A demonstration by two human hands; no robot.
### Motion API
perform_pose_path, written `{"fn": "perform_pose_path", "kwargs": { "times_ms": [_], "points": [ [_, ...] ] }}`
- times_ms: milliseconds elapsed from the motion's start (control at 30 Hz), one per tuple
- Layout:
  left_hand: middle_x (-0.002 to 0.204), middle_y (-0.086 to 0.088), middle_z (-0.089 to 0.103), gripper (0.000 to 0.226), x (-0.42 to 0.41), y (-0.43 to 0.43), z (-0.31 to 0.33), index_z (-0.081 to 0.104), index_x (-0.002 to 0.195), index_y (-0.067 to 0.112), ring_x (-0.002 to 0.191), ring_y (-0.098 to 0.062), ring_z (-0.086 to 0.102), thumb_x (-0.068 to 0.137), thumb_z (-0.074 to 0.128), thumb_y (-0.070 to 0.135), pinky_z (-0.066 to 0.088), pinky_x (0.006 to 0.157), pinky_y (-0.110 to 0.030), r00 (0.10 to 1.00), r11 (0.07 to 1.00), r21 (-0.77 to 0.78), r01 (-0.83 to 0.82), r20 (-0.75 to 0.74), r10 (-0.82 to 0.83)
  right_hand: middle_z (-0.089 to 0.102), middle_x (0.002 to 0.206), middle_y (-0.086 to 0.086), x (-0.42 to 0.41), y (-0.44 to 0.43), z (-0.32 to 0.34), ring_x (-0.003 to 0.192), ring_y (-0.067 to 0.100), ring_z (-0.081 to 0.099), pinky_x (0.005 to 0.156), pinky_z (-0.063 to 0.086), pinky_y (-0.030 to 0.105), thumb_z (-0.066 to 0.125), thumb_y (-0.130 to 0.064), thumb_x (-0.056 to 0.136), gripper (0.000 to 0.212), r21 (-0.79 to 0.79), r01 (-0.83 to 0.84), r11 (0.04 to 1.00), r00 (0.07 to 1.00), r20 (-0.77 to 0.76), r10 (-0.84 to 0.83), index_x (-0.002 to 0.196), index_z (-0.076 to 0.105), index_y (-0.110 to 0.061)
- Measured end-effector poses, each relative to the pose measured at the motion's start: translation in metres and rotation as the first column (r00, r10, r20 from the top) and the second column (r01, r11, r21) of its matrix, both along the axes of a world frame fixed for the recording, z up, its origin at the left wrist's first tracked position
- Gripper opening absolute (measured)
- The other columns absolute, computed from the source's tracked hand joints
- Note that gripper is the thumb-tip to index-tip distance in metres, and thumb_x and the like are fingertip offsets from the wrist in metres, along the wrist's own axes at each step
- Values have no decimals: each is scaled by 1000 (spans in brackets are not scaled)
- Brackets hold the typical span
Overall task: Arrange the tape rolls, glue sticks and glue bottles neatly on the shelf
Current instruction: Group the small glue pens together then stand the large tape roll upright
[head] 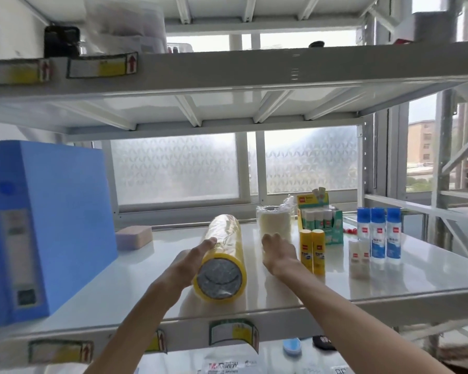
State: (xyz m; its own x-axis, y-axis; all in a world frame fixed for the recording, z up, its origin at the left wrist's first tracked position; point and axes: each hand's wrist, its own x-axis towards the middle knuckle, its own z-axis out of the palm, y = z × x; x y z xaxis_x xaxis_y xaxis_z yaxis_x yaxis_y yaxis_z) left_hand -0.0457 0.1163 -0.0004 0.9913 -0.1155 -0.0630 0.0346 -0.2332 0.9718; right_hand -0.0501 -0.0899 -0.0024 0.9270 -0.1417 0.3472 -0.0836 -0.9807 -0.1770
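We found the shelf [376, 282] already more than half in order. At its right end the three blue-capped glue bottles [378, 233] stood upright in a row, with two small white glue sticks [358, 251] just in front of them to their left. The green display box of glue sticks [320, 221] sat behind the two yellow glue sticks [312, 251], which stood side by side and touching.

What remained was the tape. The yellow sleeve of tape rolls [223, 259] lay on its side, its end facing us, running back towards the window. Our left hand [192, 261] lay flat against its left flank, fingers spread and not closed round it — a steadying push, we judged, not a grasp. Our right hand [280, 252] was open too, its fingertips at the base of the white pack of tape rolls [274, 221], which stood upright just left of the yellow sticks; whether they touched it we could not tell.

Squaring the yellow sleeve with the white pack looked like the last real job.
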Motion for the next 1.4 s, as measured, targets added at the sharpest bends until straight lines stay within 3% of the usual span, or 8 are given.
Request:
{"fn": "perform_pose_path", "kwargs": {
  "times_ms": [200, 333, 533, 867, 967, 1133, 1300, 1400],
  "points": [
    [109, -6, 73, 63, -9, -1, 6, 63, 115, 22, 102, -26, 68, 79, 54, 73, 52, 99, -41, 999, 998, -48, 35, -3, -35, 66, 85, 20, -28, 19, 8, 78, 33, 62, 67, 45, 37, 44, -18, 96, 31, 396, -99, 913, 987, 155, 39, 69, 54, -8],
    [116, -19, 72, 86, -9, -8, 6, 60, 126, 15, 108, -39, 68, 67, 64, 78, 50, 101, -51, 992, 979, -169, 113, -41, -121, 67, 86, 13, -34, 33, 11, 74, 24, 68, 65, 58, 31, 45, -61, 92, 57, 926, -54, 373, 925, -94, 368, 102, 58, -7],
    [85, -12, 79, 77, -16, -9, -3, 73, 100, 7, 79, -27, 77, 54, 76, 69, 61, 79, -37, 984, 988, -150, 46, 176, -19, 76, 81, 7, -22, 28, 0, 73, 18, 74, 63, 57, 26, 64, -57, 82, 65, 955, -149, 257, 891, 17, 454, 116, 63, -2],
    [114, 10, 69, 124, -13, 2, -10, 38, 136, 46, 85, -6, 74, 25, 84, 75, 57, 61, -16, 897, 973, -178, 146, 440, -54, 73, 106, 21, -27, 21, 0, 100, 29, 72, 87, 59, 39, 91, -46, 52, 81, 860, -476, 185, 811, 347, 472, 112, 66, 3],
    [119, 21, 66, 109, -10, 6, -16, 38, 131, 59, 99, -5, 70, 34, 84, 73, 57, 68, -16, 872, 970, -128, 208, 473, -125, 71, 109, 11, -27, 19, -2, 100, 22, 70, 83, 60, 35, 86, -13, 68, 63, 839, -521, 156, 780, 393, 488, 124, 57, -15],
    [112, 41, 64, 89, -12, 12, -26, 33, 133, 58, 103, 17, 62, 74, 85, 18, 53, 74, -8, 845, 961, -73, 267, 497, -197, 64, 121, -11, -19, 19, -16, 125, 17, 56, 102, 51, 43, 90, -14, 57, 96, 793, -568, 220, 749, 388, 537, 134, 41, -43],
    [134, 11, 62, 110, -4, 14, -28, 27, 148, 43, 121, -15, 62, 59, 91, 34, 52, 101, -37, 868, 956, -56, 286, 438, -234, 74, 114, 4, -19, 16, -28, 112, 17, 67, 98, 53, 32, 80, 5, 69, 80, 792, -582, 183, 734, 415, 538, 133, 50, -33],
    [117, -7, 73, 76, -1, 12, -30, 59, 130, 15, 109, -29, 69, 64, 88, 39, 57, 90, -38, 891, 941, -104, 323, 368, -265, 75, 108, 15, -18, 13, -30, 105, 32, 71, 96, 54, 42, 82, -3, 72, 84, 826, -555, 102, 714, 409, 568, 143, 42, -27]
  ]
}}
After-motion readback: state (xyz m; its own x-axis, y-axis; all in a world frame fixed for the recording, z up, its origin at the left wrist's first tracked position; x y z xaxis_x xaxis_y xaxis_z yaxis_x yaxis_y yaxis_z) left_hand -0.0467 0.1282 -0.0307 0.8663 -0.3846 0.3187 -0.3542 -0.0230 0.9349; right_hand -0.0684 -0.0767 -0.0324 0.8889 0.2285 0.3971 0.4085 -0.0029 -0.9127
